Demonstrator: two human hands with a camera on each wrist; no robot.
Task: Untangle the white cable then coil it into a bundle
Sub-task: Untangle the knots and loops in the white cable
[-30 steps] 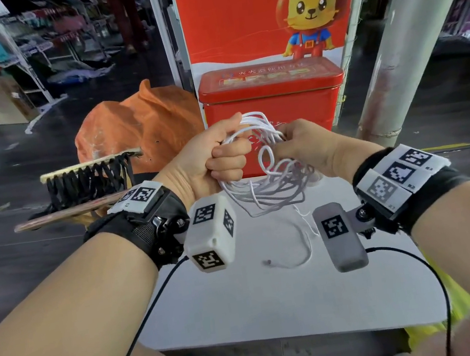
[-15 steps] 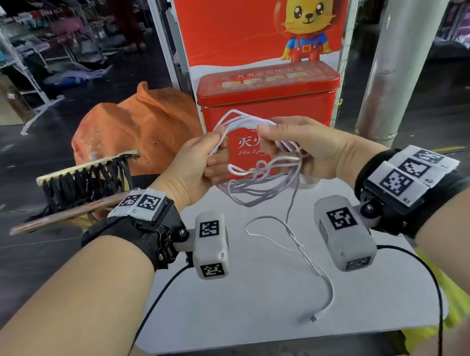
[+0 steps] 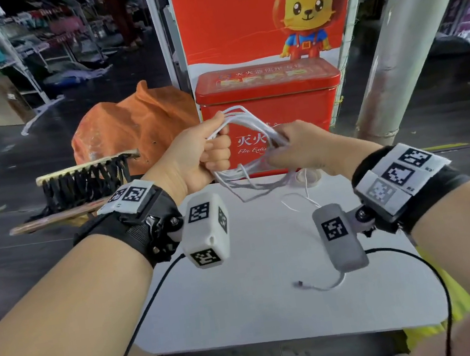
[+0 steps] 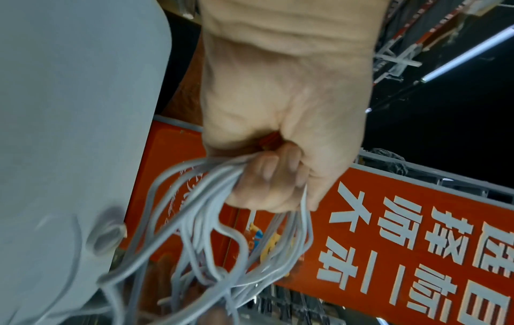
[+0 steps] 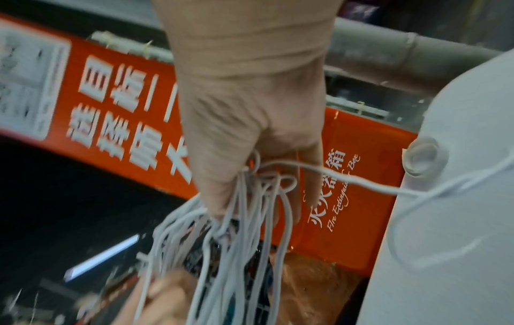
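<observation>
The white cable hangs in several loops between my two hands, above the far edge of the white table. My left hand grips one side of the loops in a fist, and its curled fingers wrap the strands. My right hand pinches the opposite side of the cable. A loose tail drops to the table and ends in a small plug. In the left wrist view the cable fans out below the fist.
A red tin box stands just behind the hands, with a red lion poster behind it. An orange bag and a black-bristled brush lie to the left. A grey pillar rises at right. A tape roll sits on the table.
The hands have drawn apart and stretched the loops wider. The loose tail has swung right, and its plug now lies near the right wrist camera.
</observation>
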